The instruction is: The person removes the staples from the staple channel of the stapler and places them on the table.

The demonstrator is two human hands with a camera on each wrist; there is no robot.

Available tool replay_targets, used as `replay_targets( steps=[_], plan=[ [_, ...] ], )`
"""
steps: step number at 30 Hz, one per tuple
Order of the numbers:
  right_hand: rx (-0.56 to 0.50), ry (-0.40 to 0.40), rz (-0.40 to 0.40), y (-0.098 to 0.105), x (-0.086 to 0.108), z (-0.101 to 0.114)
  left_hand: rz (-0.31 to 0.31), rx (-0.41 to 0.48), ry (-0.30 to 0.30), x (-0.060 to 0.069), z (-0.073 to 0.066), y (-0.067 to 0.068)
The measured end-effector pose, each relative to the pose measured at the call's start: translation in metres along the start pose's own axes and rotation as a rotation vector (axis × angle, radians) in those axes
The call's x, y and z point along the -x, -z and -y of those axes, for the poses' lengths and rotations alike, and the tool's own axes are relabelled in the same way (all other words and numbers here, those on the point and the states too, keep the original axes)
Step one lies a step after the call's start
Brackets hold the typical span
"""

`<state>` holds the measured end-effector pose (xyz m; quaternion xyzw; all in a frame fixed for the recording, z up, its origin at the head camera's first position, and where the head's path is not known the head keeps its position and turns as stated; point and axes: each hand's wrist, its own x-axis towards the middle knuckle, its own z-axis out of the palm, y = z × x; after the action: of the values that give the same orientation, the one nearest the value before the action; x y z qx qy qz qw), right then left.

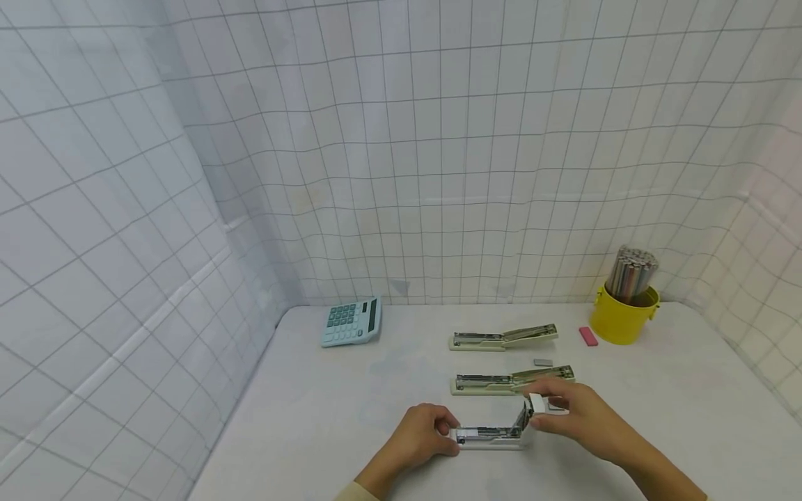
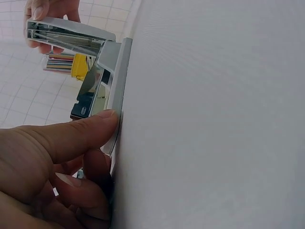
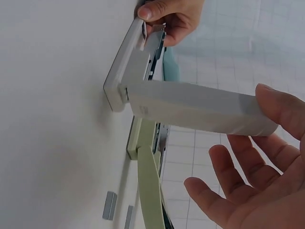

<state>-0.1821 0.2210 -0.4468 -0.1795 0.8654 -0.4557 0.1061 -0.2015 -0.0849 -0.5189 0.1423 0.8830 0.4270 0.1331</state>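
A white stapler lies on the table with its top cover swung up, showing the metal staple channel. At its left end, my left hand pinches the base, the thumb along the base's edge and the other fingers curled. My right hand holds the free end of the raised cover between thumb and fingers. Just behind lies a pale green stapler, opened out, and farther back a second green stapler, opened the same way.
Grey staple strips lie beside the green staplers, one partly behind my right hand. A pink block sits near a yellow bucket of pencils at back right. A light blue calculator is at back left. Gridded white curtains surround the table.
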Motion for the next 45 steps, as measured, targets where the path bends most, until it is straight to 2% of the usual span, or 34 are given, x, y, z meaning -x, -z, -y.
replay_targets(
  steps=[4,8,14,19,25,29,33,37,39,40,42,45],
  plan=[
    [-0.019,-0.023,0.018,0.011,0.007,-0.008,-0.001,0.0,0.008,0.001,-0.001,0.0],
    [-0.011,-0.01,0.025,0.021,0.013,-0.017,-0.003,0.006,0.014,0.002,-0.002,0.0],
    [0.085,0.029,0.008,0.03,0.022,-0.03,-0.01,0.013,0.001,0.002,-0.002,0.0],
    [0.184,-0.022,0.013,0.036,0.027,-0.037,-0.002,0.014,0.01,0.002,-0.003,0.0],
    [0.353,-0.103,0.017,0.036,0.03,-0.049,0.003,0.011,0.022,0.002,-0.004,0.0],
    [0.398,-0.115,0.021,0.034,0.031,-0.056,0.001,0.009,0.016,0.002,-0.003,-0.001],
    [0.436,-0.137,-0.01,0.033,0.032,-0.051,0.0,0.01,0.016,0.001,-0.003,-0.001],
    [0.487,-0.144,-0.121,0.028,0.032,-0.028,0.004,0.011,0.012,0.001,-0.003,-0.001],
    [0.417,-0.104,-0.151,0.02,0.03,-0.014,0.004,0.016,0.01,0.001,-0.003,-0.001],
    [0.348,-0.087,-0.134,0.015,0.028,-0.008,0.004,0.019,0.008,0.001,-0.003,-0.001],
    [0.138,-0.077,-0.054,0.002,0.02,0.002,0.0,0.022,0.004,0.001,-0.002,-0.001],
    [-0.244,-0.147,0.083,-0.027,0.005,0.006,-0.008,0.02,-0.001,0.001,0.001,0.0]
  ],
)
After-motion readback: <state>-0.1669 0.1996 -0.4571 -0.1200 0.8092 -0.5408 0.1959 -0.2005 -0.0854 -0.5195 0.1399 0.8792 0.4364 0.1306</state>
